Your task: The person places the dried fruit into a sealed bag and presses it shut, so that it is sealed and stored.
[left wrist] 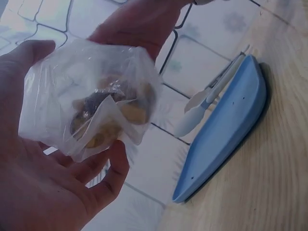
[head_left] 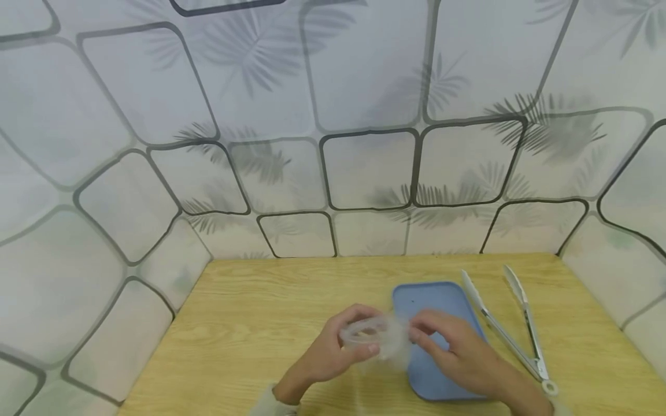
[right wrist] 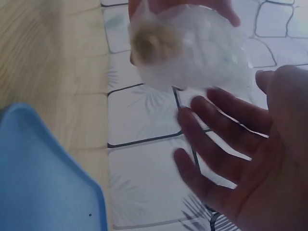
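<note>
My left hand holds a clear plastic bag between thumb and fingers, its rim forming a loop in the head view. Through the film in the left wrist view, the bag shows yellow and dark brown pieces, their kind unclear. My right hand is at the bag's right side, above a blue tray. In the right wrist view its fingers are spread and loosely bent beside the bag. Blur hides whether the fingertips touch the film.
Metal tongs with pale tips lie spread on the wooden table, right of the tray. The tray bears a few small dark specks. Patterned sheeting rises behind the table and along both sides.
</note>
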{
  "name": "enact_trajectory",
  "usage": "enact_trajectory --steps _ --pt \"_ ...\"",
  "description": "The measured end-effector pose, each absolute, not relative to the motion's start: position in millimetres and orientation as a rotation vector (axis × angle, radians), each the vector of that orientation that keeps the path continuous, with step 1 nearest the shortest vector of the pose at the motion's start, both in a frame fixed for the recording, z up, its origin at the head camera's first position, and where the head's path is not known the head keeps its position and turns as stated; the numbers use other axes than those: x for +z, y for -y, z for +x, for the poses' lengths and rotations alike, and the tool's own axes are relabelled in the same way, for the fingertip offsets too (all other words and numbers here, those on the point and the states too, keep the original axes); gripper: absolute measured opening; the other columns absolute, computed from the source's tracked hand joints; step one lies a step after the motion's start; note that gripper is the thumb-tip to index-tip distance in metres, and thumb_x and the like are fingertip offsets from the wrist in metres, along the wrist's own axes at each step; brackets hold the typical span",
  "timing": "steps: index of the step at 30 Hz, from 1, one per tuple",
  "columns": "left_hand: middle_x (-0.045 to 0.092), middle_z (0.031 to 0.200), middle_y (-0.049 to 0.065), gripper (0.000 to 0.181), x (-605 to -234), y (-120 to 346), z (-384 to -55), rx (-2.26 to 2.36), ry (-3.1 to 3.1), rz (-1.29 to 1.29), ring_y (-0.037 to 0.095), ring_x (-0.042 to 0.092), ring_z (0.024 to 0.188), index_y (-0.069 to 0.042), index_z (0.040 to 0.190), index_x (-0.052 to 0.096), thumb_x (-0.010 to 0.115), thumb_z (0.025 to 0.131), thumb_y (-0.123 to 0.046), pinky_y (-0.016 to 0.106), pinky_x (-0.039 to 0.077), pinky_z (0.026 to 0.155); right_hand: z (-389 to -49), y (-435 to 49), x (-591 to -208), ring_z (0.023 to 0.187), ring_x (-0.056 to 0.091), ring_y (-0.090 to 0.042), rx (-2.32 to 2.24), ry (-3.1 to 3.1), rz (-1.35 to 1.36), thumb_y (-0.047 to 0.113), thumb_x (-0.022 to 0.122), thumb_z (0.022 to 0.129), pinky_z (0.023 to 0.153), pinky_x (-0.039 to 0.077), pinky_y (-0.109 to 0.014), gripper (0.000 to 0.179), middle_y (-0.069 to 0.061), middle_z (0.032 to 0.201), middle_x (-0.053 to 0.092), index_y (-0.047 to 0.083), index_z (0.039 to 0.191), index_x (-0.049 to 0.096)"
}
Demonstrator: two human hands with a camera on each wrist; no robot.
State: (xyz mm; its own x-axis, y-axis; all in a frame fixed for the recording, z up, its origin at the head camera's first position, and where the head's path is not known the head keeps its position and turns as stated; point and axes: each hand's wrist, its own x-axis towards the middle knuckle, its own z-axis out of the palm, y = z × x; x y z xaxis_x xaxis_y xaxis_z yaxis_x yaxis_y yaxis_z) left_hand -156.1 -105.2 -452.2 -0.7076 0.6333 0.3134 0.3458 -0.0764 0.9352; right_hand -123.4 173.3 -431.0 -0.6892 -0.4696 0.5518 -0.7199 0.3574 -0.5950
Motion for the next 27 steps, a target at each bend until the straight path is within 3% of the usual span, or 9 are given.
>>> enact_trajectory --steps 4,11,19,23,27 --pt "0.07 0.131 0.027 0.04 -449.9 107.0 -156.9 1.822 -2.008 1.109 0.008 0.069 0.113 -0.004 0.141 0.063 0.071 0.103 -0.014 0.031 0.062 0.096 -124.2 -176.1 -424.3 0.088 0.067 -0.001 1.367 2.445 1.151 0.002 0.06 0.109 0.073 0.058 -0.027 0.027 0.014 0.096 0.071 0.027 0.108 0.069" --pt "0.069 0.138 0.023 0.041 -447.8 105.1 -155.2 1.815 -2.086 0.984 0.007 0.067 0.118 -0.001 0.139 0.063 0.071 0.102 -0.016 0.029 0.056 0.104 -125.7 -177.5 -425.9 0.08 0.063 -0.002 1.442 2.459 1.21 0.001 0.06 0.11 0.067 0.057 -0.025 0.021 0.007 0.087 0.066 0.022 0.106 0.066" --pt "0.067 0.136 0.031 0.051 -455.0 103.6 -153.2 1.917 -1.936 0.947 0.006 0.071 0.11 -0.002 0.148 0.05 0.071 0.104 -0.016 0.028 0.063 0.09 -125.3 -176.7 -426.4 0.071 0.055 0.005 1.463 2.397 1.164 -0.002 0.062 0.107 0.058 0.052 -0.022 0.027 0.009 0.079 0.06 0.023 0.101 0.067" --pt "0.065 0.136 0.017 0.066 -460.6 104.5 -153.0 1.987 -1.77 0.895 0.008 0.072 0.11 -0.002 0.156 0.039 0.075 0.104 -0.021 0.027 0.064 0.088 -126.7 -177.7 -423.5 0.07 0.053 0.005 1.398 2.338 1.145 -0.009 0.064 0.103 0.055 0.049 -0.021 0.031 0.007 0.078 0.06 0.022 0.101 0.069" --pt "0.062 0.143 0.009 0.08 -467.2 104.1 -151.9 1.983 -1.712 0.834 0.011 0.068 0.121 -0.007 0.162 0.031 0.081 0.1 -0.02 0.028 0.062 0.097 -127.9 -180.7 -415.4 0.071 0.054 0.005 1.292 2.325 1.096 -0.009 0.066 0.101 0.057 0.049 -0.021 0.034 0.011 0.08 0.06 0.025 0.101 0.069"
